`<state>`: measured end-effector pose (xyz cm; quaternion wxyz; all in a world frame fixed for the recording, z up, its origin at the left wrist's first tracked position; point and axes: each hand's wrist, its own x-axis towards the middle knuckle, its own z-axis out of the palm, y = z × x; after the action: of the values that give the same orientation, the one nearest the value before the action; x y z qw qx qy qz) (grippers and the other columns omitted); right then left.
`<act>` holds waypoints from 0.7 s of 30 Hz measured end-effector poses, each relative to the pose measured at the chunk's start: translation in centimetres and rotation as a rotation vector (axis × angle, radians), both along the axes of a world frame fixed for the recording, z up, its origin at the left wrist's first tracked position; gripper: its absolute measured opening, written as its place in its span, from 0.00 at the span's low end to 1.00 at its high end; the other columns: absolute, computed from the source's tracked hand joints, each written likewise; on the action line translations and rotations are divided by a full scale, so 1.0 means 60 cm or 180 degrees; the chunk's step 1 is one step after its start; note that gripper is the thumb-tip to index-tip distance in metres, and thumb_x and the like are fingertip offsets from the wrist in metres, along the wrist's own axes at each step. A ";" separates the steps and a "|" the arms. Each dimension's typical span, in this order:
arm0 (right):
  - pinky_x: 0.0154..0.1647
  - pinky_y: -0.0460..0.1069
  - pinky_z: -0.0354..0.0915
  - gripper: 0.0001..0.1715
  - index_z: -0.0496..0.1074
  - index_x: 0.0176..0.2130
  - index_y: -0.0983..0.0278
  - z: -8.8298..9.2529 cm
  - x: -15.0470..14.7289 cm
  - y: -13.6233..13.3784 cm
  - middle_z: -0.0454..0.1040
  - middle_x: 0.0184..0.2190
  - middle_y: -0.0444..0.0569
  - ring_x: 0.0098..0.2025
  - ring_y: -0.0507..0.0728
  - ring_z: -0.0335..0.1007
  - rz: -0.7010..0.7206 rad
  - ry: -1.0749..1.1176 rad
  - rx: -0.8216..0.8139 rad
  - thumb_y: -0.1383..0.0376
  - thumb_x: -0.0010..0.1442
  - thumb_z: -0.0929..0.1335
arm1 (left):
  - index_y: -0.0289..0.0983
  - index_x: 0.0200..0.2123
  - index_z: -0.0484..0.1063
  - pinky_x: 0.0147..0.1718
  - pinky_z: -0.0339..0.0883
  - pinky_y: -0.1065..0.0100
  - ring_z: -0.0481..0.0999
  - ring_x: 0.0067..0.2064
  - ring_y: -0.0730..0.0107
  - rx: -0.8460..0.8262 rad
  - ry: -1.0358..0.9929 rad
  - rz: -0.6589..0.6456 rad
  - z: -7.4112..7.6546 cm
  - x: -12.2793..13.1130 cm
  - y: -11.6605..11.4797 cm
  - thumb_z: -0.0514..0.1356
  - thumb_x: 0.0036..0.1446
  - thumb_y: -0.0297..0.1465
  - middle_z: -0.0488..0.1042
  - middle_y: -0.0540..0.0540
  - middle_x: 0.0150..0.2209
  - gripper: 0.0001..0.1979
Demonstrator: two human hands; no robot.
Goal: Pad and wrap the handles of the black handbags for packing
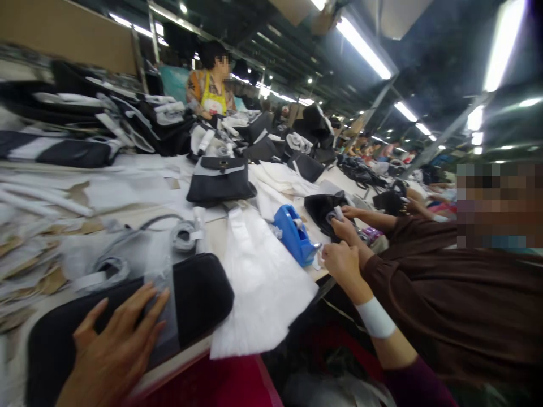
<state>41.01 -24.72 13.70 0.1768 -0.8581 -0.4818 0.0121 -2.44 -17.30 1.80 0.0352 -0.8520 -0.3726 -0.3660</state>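
Note:
My left hand (pixel 116 336) lies flat, fingers spread, on a black bag (pixel 203 291) at the table's near edge. Under its fingertips a strip of translucent wrap (pixel 163 305) crosses the bag. A coiled strap wrapped in plastic (pixel 184 236) rests just behind the bag. My right hand (pixel 343 268), with a white band round the wrist, is closed in a pinch at the cutting end of a blue tape dispenser (pixel 292 234). A small pale end of tape shows by the fingers, partly blurred. White wrapping sheets (pixel 263 288) lie between my hands.
A black and grey handbag (pixel 220 180) stands farther back, before piles of wrapped black bags (pixel 148 124). Close on my right, a co-worker in a brown top (pixel 445 282) handles a black bag (pixel 324 212). Paper scraps (pixel 38 271) cover the left side. Another person in a yellow apron (pixel 213 96) is behind.

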 end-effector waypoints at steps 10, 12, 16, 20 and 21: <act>0.50 0.56 0.45 0.11 0.74 0.29 0.64 0.065 -0.389 0.227 0.74 0.30 0.48 0.42 0.58 0.60 0.5252 -0.1360 -0.0143 0.71 0.62 0.65 | 0.39 0.57 0.68 0.64 0.42 0.45 0.67 0.62 0.57 -0.0179 0.0615 0.0321 0.045 0.007 -0.030 0.53 0.65 0.31 0.72 0.38 0.56 0.18; 0.52 0.57 0.44 0.11 0.74 0.29 0.64 0.052 -0.433 0.260 0.75 0.30 0.49 0.43 0.59 0.60 0.5535 -0.1508 -0.0288 0.71 0.61 0.66 | 0.39 0.57 0.68 0.65 0.41 0.45 0.66 0.62 0.57 -0.0209 0.0577 0.0322 0.041 0.005 -0.030 0.54 0.65 0.31 0.72 0.38 0.57 0.18; 0.53 0.58 0.45 0.12 0.75 0.29 0.65 0.030 -0.470 0.298 0.76 0.30 0.50 0.43 0.59 0.61 0.5747 -0.1782 -0.0491 0.73 0.60 0.65 | 0.40 0.58 0.68 0.65 0.43 0.45 0.65 0.63 0.53 -0.0273 0.0529 0.0409 0.032 0.003 -0.031 0.57 0.63 0.33 0.74 0.41 0.55 0.20; 0.55 0.59 0.46 0.11 0.75 0.30 0.65 0.021 -0.478 0.309 0.75 0.30 0.50 0.42 0.60 0.62 0.5795 -0.1892 -0.0450 0.72 0.60 0.65 | 0.41 0.58 0.68 0.66 0.37 0.44 0.62 0.64 0.51 -0.0211 0.0560 0.0461 0.027 0.004 -0.031 0.58 0.63 0.34 0.74 0.43 0.56 0.21; 0.55 0.59 0.46 0.11 0.75 0.30 0.65 0.020 -0.479 0.309 0.75 0.29 0.51 0.42 0.60 0.63 0.5807 -0.1891 -0.0424 0.72 0.60 0.65 | 0.40 0.59 0.67 0.66 0.35 0.45 0.62 0.65 0.53 -0.0203 0.0584 0.0422 0.026 0.004 -0.031 0.57 0.63 0.34 0.73 0.43 0.56 0.21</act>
<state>12.28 -6.17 14.87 -0.0790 -0.1293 -0.9874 -0.0456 -2.21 -19.17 3.39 0.0662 -0.8561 -0.4348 -0.2714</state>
